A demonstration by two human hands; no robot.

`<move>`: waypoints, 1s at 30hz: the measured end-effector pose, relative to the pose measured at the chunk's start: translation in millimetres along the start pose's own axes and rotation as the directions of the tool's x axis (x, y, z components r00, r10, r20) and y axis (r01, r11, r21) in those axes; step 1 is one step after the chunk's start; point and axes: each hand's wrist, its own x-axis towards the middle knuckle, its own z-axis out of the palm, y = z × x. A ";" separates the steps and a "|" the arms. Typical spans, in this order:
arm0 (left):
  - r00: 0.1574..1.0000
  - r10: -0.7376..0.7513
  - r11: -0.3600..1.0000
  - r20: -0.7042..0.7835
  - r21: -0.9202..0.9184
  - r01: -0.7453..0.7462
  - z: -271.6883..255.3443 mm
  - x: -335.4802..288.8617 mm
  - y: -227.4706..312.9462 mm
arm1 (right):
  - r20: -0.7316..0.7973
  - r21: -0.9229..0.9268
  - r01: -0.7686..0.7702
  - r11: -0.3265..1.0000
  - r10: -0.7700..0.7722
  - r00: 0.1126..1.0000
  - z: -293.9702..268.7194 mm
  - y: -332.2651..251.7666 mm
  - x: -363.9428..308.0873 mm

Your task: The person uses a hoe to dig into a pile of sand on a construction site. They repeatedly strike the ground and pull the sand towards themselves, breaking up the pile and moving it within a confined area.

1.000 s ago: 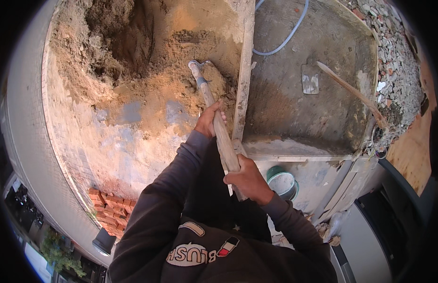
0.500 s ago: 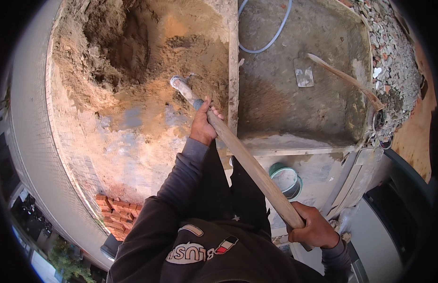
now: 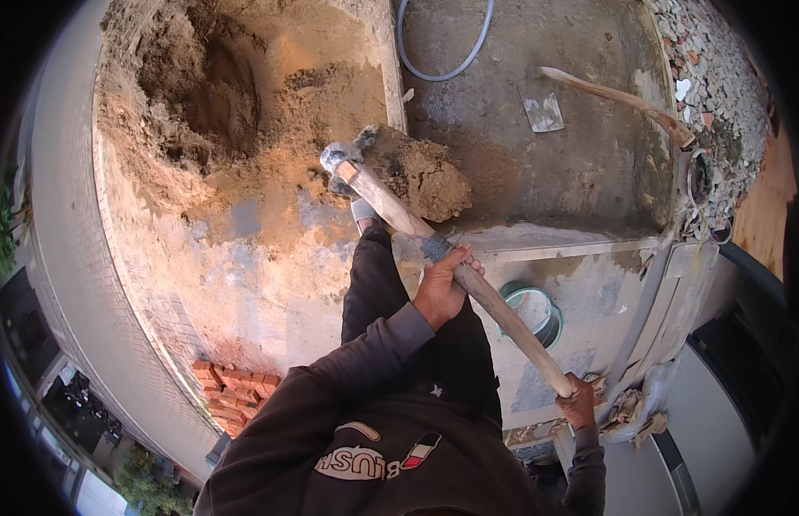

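Note:
Both my hands grip the wooden handle (image 3: 511, 322) of a hoe, which slants from lower right to upper left. My left hand (image 3: 442, 288) wraps round its middle, just below a dark binding. My right hand (image 3: 578, 402) is closed near its lower end. At the far end sits the grey hoe head (image 3: 339, 159). A mound of damp sand (image 3: 429, 179) rests against it, across the corner of the low-edged bed (image 3: 537, 185); most of the blade is hidden by the sand.
A large sand heap (image 3: 184, 103) lies at the far left. Inside the bed are a second hoe (image 3: 623, 96) and a pale hose (image 3: 442, 76). A green bucket (image 3: 535, 316) stands before the bed's near edge, red bricks (image 3: 236, 391) at lower left, rubble (image 3: 717, 86) at far right.
The hoe head now has a mound of sand at it, by the bed's corner. My left hand has moved right and nearer; my right hand has shifted slightly. The view has shifted, and a foot now shows.

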 end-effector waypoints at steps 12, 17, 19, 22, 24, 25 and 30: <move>0.889 0.455 0.866 0.044 0.211 -0.453 23.8 40.1 240.8 | 0.096 -0.046 0.239 0.970 -0.234 0.968 118.6 -183.4 160.5; 0.763 0.641 0.701 0.088 0.337 -0.628 38.2 85.1 289.1 | 0.037 0.148 0.301 0.942 -0.310 0.950 176.2 -260.3 230.8; 0.783 0.620 0.707 0.045 0.399 -0.583 20.2 120.8 270.0 | 0.018 0.184 0.303 0.935 -0.311 0.950 196.4 -278.3 268.6; 0.777 0.625 0.664 -0.074 0.573 -0.480 -11.2 171.1 221.0 | 0.058 0.221 0.235 0.946 -0.253 0.966 217.1 -292.9 309.2; 0.824 0.538 0.732 -0.176 0.583 -0.353 -30.4 178.9 214.6 | 0.118 0.255 0.149 0.955 -0.183 0.976 234.6 -289.3 313.7; 0.840 0.491 0.761 -0.231 0.583 -0.284 -40.3 179.9 211.4 | 0.135 0.248 0.132 0.960 -0.169 0.976 244.0 -283.3 309.4; 0.843 0.472 0.696 -0.258 0.696 -0.177 -59.8 179.4 213.2 | 0.202 0.265 0.052 0.963 -0.109 0.973 254.8 -286.2 281.2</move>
